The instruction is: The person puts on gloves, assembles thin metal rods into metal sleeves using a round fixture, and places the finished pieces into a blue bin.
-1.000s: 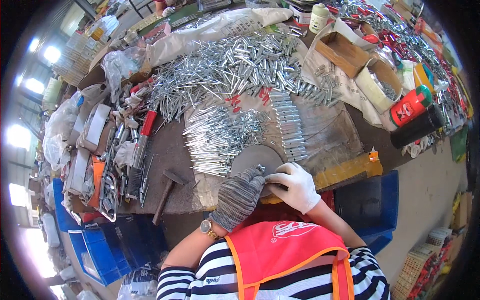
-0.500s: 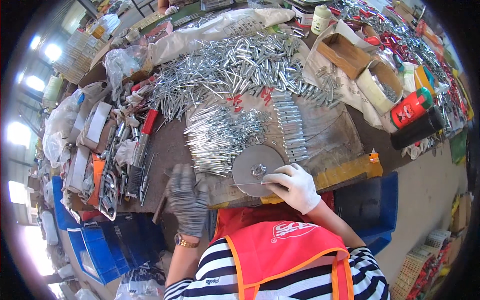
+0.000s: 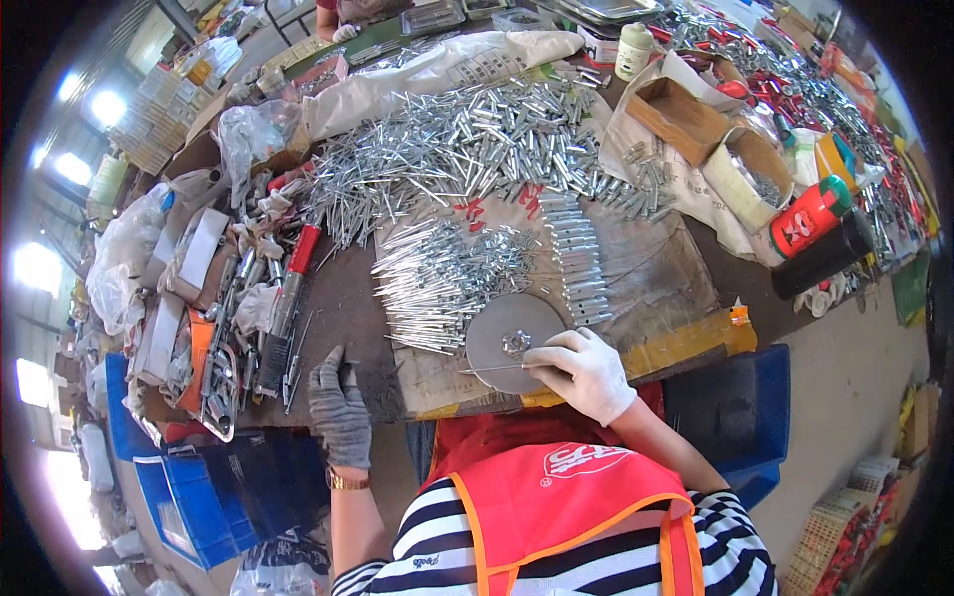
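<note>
My right hand, in a white glove, pinches a thin metal rod that points left across the front of a round grey disc. A small heap of tiny metal parts lies on the disc. My left hand, in a grey glove, is at the table's front edge with its fingers extended and thumb apart; nothing shows in it. Beyond the disc lie a bundle of thin rods, a pile of short metal pieces and a row of metal sleeves.
A large heap of metal tubes and rods spreads across the back. Tools, including a red-handled brush, crowd the left. Open cardboard boxes and a red canister stand on the right. Blue bins sit below the table edge.
My left hand has moved left and slightly down, away from the disc; the dark strip-like thing beside it is out of sight. My right hand keeps the rod in almost the same place.
</note>
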### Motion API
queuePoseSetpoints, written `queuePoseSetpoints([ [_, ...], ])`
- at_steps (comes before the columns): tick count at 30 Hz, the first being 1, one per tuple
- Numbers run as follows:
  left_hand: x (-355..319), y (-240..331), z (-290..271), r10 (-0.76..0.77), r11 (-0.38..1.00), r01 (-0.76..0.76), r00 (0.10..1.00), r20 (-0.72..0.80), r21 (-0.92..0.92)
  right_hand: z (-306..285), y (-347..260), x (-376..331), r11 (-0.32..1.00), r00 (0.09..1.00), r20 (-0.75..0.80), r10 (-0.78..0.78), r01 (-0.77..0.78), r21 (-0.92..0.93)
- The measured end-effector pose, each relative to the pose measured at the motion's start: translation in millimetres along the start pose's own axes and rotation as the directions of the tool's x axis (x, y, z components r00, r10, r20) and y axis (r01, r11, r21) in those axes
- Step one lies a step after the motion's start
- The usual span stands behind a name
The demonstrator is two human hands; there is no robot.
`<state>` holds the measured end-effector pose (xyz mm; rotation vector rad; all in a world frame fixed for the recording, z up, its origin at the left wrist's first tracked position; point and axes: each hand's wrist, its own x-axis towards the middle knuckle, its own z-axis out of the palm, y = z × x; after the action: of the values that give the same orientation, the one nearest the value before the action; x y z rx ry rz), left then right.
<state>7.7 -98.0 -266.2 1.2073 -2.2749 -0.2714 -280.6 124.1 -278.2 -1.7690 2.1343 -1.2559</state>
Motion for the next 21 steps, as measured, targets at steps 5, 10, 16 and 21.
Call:
queuePoseSetpoints([
  [5, -1.3, 108.8, -11.6, 0.125, 0.936, -0.038, 0.965, 0.232, -0.35, -2.9, -0.5, 0.9, 0.998, 0.997, 0.037, 0.062, -0.062, -0.012],
  [10, -6.9, 136.9, 7.6, 0.504, 0.836, -0.411, 0.837, 0.212, -0.363, -3.7, -1.0, 1.0, 0.997, 0.996, 0.051, 0.076, -0.075, -0.014],
  [16, -4.9, 137.7, 28.5, 0.612, 0.787, -0.521, 0.725, 0.316, -0.329, -4.7, 1.0, 1.7, 0.997, 0.995, 0.069, 0.073, -0.072, -0.015],
  [21, 1.0, 141.7, 13.3, 0.569, 0.772, -0.483, 0.815, 0.112, -0.413, -5.3, -0.3, -0.2, 0.995, 0.992, 0.071, 0.102, -0.101, -0.01],
])
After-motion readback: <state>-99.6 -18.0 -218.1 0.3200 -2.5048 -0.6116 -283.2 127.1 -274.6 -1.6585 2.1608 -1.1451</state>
